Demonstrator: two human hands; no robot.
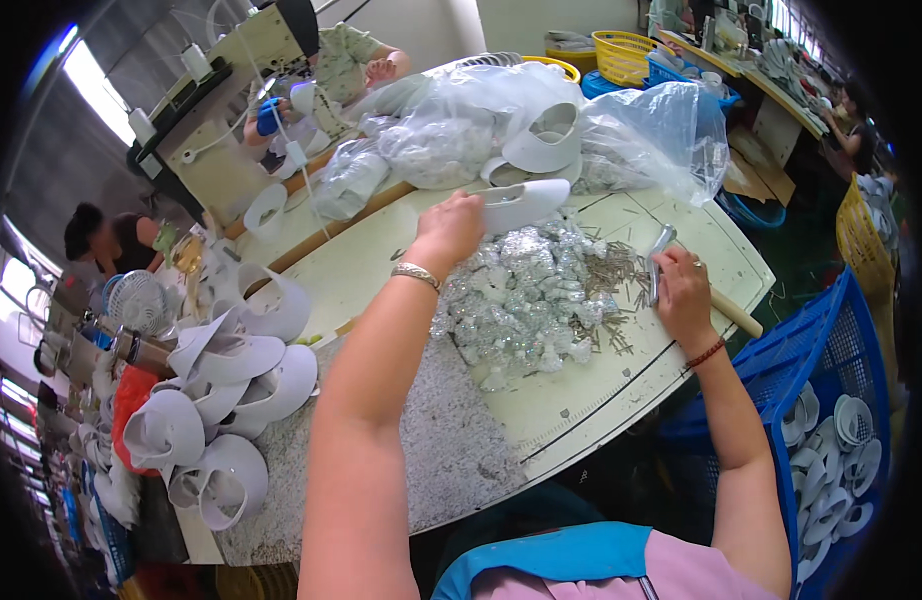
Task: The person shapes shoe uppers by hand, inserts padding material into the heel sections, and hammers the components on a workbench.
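Observation:
My left hand (pixel 449 228) is closed on the near end of a white shoe upper (pixel 529 205), lifted above the far edge of a heap of glittery clear ornaments (pixel 531 285). The fingers of my right hand (pixel 684 285) are bent round a hammer (pixel 735 312) at the table's right side. Its shiny metal head shows beyond my fingertips and its wooden handle sticks out to the right; the grip itself is partly hidden. Between the heap and my right hand lie many thin brown pin-like pieces (pixel 609 268), scattered loosely.
White uppers (pixel 221 375) are piled on the left, beside a grey speckled mat (pixel 441 420). Clear plastic bags (pixel 441 130) and more uppers line the table's far side. A blue crate (pixel 796 380) holding white uppers stands at right. Co-workers sit across and to the left.

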